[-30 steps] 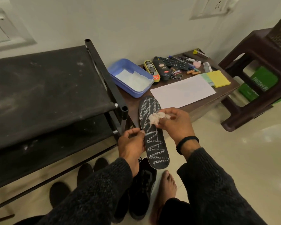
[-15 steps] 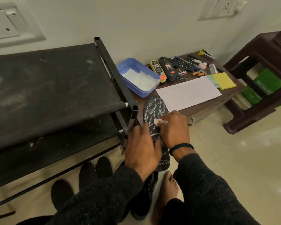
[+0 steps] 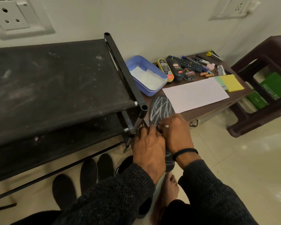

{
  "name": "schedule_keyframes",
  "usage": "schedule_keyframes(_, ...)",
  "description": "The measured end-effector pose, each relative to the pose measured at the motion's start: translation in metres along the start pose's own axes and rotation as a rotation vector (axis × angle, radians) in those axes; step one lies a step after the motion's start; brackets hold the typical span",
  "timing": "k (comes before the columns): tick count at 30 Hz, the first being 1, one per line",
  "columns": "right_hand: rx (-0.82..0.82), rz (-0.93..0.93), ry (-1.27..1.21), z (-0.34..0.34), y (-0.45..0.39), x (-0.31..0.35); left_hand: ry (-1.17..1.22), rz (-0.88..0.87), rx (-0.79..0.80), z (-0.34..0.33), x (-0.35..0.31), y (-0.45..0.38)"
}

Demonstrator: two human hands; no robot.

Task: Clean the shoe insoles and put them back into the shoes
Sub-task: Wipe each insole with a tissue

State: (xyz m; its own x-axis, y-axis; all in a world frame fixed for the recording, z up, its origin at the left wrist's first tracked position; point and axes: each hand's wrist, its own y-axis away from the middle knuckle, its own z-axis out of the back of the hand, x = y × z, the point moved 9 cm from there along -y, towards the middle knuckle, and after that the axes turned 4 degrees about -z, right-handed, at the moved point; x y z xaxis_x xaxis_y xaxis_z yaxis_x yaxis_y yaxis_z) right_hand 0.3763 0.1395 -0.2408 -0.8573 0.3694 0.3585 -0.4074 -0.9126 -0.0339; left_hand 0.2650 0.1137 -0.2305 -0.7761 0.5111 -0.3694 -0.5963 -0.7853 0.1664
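A black insole (image 3: 161, 108) with a white zigzag pattern is held over the floor, its toe end pointing at the low table. My left hand (image 3: 148, 148) lies across its middle with the fingers curled over the left edge. My right hand (image 3: 175, 132) presses a small white wad of tissue (image 3: 166, 126) onto the insole, mostly hidden under the fingers. The heel end shows below my right wrist. A black shoe (image 3: 125, 164) on the floor is largely covered by my left arm. Three dark insoles (image 3: 88, 172) lie on the floor under the rack.
A black shoe rack (image 3: 55, 82) fills the left. The low brown table (image 3: 206, 109) carries a blue tray (image 3: 146, 75), polish containers (image 3: 175, 69), a remote, pens, white paper (image 3: 195, 93) and yellow notes. A brown plastic stool (image 3: 259, 88) stands right. My bare foot (image 3: 169, 189) is on the tiles.
My left hand has moved from the insole's left edge up over its middle. My right hand has brought the tissue down onto the insole and slid it toward the heel.
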Motion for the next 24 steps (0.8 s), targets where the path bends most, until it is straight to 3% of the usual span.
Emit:
schedule_keyframes(10, -0.042, -0.12, -0.054, 0.011, -0.044, -0.01, -0.114, 0.021, 0.101, 0.003, 0.0, -0.001)
schedule_keyframes(14, 0.006, -0.093, 0.032, 0.003, -0.04, -0.018, -0.104, 0.018, 0.109, 0.009, -0.001, -0.001)
schedule_keyframes(18, 0.04, 0.046, 0.084, 0.005, -0.002, -0.015, -0.106, 0.025, 0.117, 0.012, -0.005, -0.004)
schedule_keyframes(24, 0.047, -0.006, 0.063, 0.005, -0.036, -0.015, -0.179, 0.042, 0.213, 0.007, -0.007, -0.008)
